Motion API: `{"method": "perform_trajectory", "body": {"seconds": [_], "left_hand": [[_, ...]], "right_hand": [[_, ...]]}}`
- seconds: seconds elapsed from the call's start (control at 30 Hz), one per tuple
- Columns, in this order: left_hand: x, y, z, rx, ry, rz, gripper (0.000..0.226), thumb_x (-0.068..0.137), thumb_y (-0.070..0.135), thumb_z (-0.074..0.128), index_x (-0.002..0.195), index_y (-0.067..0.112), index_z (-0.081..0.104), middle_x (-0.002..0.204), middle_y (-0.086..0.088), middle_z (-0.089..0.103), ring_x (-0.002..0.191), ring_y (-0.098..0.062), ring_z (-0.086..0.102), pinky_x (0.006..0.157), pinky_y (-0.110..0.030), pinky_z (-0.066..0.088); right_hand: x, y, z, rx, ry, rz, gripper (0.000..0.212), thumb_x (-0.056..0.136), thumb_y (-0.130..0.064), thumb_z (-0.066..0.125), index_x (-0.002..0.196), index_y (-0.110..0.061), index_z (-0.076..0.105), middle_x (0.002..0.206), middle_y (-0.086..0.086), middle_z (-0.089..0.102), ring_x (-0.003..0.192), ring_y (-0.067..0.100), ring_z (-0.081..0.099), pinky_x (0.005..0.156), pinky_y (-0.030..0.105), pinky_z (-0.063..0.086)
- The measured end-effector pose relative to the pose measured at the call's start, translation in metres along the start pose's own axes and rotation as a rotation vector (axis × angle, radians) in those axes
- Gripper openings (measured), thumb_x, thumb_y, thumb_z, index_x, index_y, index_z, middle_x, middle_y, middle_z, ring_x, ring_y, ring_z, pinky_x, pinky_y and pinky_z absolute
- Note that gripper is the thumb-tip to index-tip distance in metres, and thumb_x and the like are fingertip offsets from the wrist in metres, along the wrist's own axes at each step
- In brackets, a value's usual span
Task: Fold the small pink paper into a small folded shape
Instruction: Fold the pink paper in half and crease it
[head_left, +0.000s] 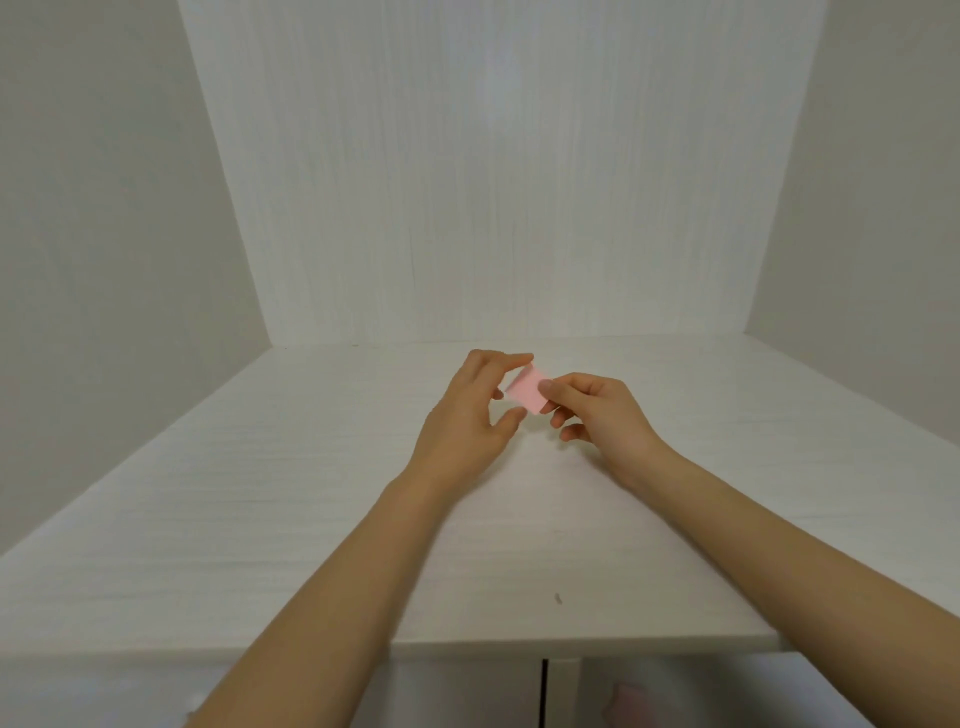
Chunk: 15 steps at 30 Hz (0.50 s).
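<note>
Small pink paper (525, 391), tilted, midair

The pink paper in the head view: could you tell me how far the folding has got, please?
Done: the pink paper is off the white table, a small flat rectangle, possibly folded already. In hand: the right hand pinches one edge, and the left hand has fingers at the other. Left: further folds; no finished shape shows yet.
</note>
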<state>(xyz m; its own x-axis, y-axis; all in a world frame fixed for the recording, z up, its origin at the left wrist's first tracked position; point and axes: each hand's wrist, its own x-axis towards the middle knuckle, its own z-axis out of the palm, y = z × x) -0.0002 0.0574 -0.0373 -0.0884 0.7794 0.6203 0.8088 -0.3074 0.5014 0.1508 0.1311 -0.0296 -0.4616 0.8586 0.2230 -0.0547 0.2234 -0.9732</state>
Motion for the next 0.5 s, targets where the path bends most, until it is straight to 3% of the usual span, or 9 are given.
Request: {"method": "perform_trajectory", "body": {"seconds": [0.13,0.3,0.5], "left_hand": [[-0.0001,-0.0006,0.0039,0.035,-0.03,0.024,0.042,0.086,0.023,0.068,0.126,0.026,0.056,0.118,0.012,0.046,0.106,-0.01,0.051,0.084,-0.029,0.048],[-0.0011,0.0012,0.0025,-0.003,-0.041,-0.037,0.038,0.085,0.028,0.07,0.121,0.022,0.06,0.11,0.014,0.046,0.092,-0.003,0.052,0.076,-0.005,0.037],[-0.0007,0.0054,0.0019,-0.138,-0.014,-0.107,0.029,0.085,0.025,0.07,0.113,0.024,0.064,0.107,0.014,0.054,0.092,0.004,0.056,0.079,-0.012,0.045]], "right_hand": [[0.0005,0.0006,0.0001,0.001,-0.006,-0.004,0.023,0.094,-0.02,0.058,0.08,-0.005,0.067,0.077,0.006,0.064,0.063,0.012,0.056,0.054,0.023,0.048],[0.0001,0.0007,0.0013,-0.019,-0.015,-0.029,0.03,0.097,-0.024,0.053,0.08,-0.005,0.068,0.074,0.004,0.064,0.061,0.012,0.056,0.054,0.024,0.048],[0.0001,0.0017,0.0023,-0.063,-0.016,-0.076,0.038,0.097,-0.034,0.05,0.089,-0.003,0.069,0.083,0.003,0.066,0.071,0.014,0.06,0.062,0.03,0.053]]}}
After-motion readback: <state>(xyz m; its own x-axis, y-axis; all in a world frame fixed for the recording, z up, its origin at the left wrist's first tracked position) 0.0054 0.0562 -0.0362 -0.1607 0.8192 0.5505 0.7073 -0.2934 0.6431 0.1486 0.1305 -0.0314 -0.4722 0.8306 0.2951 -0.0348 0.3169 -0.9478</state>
